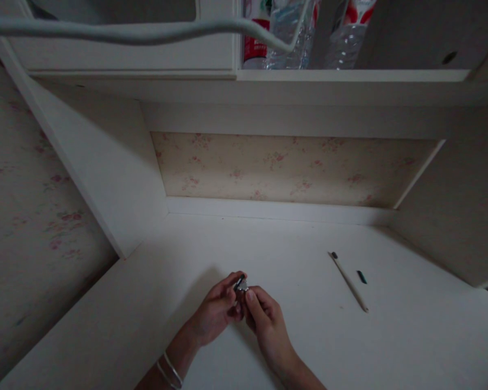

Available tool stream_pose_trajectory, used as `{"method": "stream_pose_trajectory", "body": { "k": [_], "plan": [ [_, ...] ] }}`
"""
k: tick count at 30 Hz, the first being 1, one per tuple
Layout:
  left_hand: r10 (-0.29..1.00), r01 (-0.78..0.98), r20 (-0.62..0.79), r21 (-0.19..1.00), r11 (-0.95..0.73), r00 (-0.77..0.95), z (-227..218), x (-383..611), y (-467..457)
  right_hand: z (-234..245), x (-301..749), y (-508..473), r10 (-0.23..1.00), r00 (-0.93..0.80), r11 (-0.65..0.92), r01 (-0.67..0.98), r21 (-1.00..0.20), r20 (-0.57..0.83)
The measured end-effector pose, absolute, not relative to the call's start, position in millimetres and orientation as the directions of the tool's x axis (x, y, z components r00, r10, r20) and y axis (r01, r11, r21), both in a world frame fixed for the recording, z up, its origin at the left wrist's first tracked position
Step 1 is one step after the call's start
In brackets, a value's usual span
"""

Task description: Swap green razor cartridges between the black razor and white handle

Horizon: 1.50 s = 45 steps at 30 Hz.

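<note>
Both my hands meet low over the white desk (309, 336), fingers pinched together on one small dark and silvery object (241, 284). My left hand (216, 311) grips it from the left; thin bangles circle that wrist. My right hand (264, 317) closes on it from the right with the thumb on top. I cannot make out what the object is. To the right on the desk lie a pale pen (348, 281) and a small dark cap (361, 277), apart from both hands.
The desk sits in a white alcove with floral wallpaper (284, 168) at the back and side panels left and right. A shelf above holds plastic bottles (293, 38) and a red-labelled container. A grey cable (126, 33) runs across the top.
</note>
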<state>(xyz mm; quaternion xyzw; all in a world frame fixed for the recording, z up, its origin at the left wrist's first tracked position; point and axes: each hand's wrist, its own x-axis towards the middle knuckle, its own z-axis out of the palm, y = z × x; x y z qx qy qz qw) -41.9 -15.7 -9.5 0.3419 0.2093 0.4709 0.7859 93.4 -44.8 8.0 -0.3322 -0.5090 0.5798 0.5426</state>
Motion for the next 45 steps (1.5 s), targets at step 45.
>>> {"method": "stream_pose_trajectory", "body": {
  "k": [45],
  "plan": [
    [0.875,-0.494,0.101,0.853,0.169,0.473,-7,-55,-12,11,112,-33,0.826,-0.558,-0.363,-0.413,-0.835,-0.084]
  ]
}}
